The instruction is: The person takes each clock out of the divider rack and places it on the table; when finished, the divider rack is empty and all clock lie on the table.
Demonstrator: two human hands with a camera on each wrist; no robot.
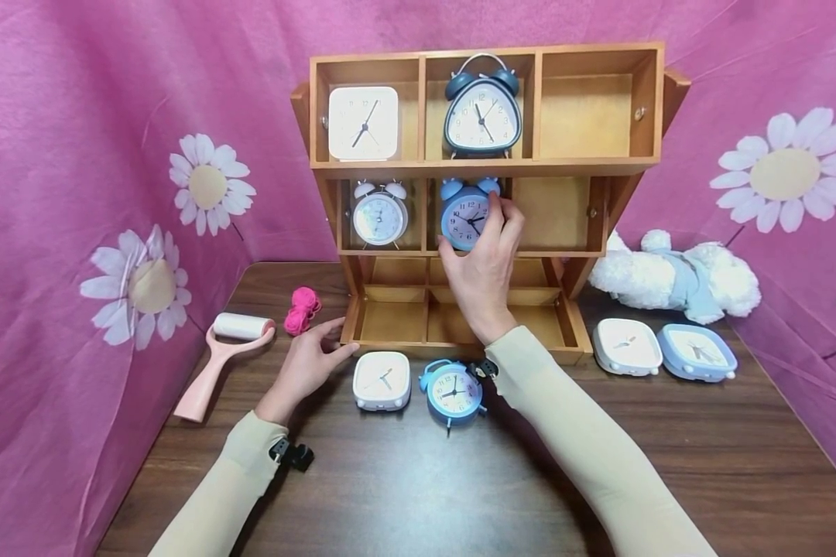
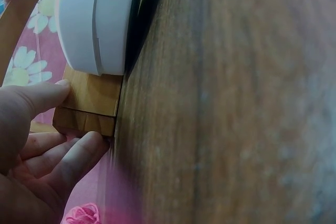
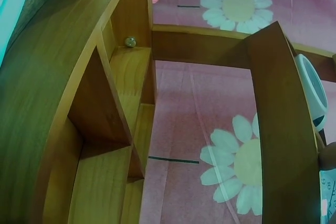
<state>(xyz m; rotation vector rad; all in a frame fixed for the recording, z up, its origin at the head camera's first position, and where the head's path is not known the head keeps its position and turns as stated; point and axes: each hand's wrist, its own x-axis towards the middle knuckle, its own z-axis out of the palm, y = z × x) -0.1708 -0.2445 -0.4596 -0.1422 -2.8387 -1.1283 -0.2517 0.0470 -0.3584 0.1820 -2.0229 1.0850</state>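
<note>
My right hand grips a blue twin-bell alarm clock, thumb at its lower left and fingers at its right side. That clock stands in the middle compartment of the second row of a wooden shelf. With my left hand I hold the shelf's bottom left corner; in the left wrist view the thumb and fingers lie on either side of the wooden corner. A white square clock and a light-blue twin-bell clock are on the table in front of the shelf.
The shelf also bears a white square clock, a dark teal bell clock and a white twin-bell clock. At right are a white clock, a blue clock and a plush toy. Left: a lint roller, pink yarn.
</note>
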